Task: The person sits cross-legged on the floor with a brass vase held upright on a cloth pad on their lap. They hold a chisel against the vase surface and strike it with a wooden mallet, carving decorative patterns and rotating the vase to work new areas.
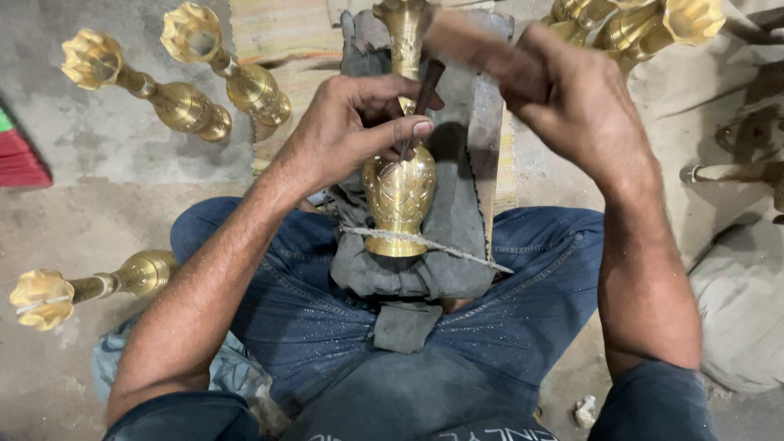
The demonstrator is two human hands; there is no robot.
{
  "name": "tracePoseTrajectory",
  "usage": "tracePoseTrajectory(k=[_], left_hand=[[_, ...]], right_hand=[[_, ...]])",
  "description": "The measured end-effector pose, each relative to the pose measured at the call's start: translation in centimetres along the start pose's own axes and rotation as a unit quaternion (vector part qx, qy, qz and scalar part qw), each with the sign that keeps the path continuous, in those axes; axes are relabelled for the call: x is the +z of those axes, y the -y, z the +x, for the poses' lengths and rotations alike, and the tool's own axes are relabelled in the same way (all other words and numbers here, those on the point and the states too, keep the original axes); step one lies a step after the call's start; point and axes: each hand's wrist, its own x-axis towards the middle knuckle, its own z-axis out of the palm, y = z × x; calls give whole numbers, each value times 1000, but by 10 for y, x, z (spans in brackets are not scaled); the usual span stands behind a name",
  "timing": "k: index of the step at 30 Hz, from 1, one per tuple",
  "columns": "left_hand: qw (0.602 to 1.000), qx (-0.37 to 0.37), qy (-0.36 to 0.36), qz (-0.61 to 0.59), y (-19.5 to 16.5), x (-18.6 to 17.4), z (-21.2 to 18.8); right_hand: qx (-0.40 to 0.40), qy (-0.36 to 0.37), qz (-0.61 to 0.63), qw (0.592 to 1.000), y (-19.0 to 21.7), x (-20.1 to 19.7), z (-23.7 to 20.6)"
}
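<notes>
Head view: we look down on a brass vase [399,192] lying across our lap, its body resting on a dark grey cloth [425,273] over the blue jeans [523,294], its neck pointing away from us. A thin cord [441,243] runs across the vase's foot. Engraved patterns cover its round body. Its mouth is turned away, so we cannot tell what, if anything, is inside.

Our left hand [347,131] pinches a slim dark chisel [420,102] between thumb and fingers, the tip set on the vase's shoulder. Our right hand [572,98] hangs just above and to the right, closed around a blurred wooden handle [465,45] — the fingers wrapped tight, the tool's head not clear.

Further out, more brass vases lie on the concrete floor [122,212]: two at upper left [184,102], one at lower left [98,286], a cluster at upper right [637,24]. Their flared, petal-shaped mouths that face us look hollow — no contents show.
</notes>
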Motion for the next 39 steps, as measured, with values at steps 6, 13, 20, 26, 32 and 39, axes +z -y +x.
tracePoseTrajectory(k=[6,13,20,26,32,39], left_hand=[[1000,-6,-4,0,-1,-1,-1],[1000,-24,-5,0,-2,0,-2],[1000,10,7,-3,3,-2,-2],[1000,-2,-9,16,-2,1,-3],[998,-23,-62,19,-13,15,3],[993,-45,-70,81,-16,23,6]], right_hand=[[24,14,0,1000,-3,0,-2],[-8,-3,15,1000,2,-1,-4],[10,10,1,1000,2,-3,-8],[-22,-3,6,1000,-3,1,-11],[32,-17,16,999,-9,0,-11],[-26,-29,-27,999,-17,3,-10]])
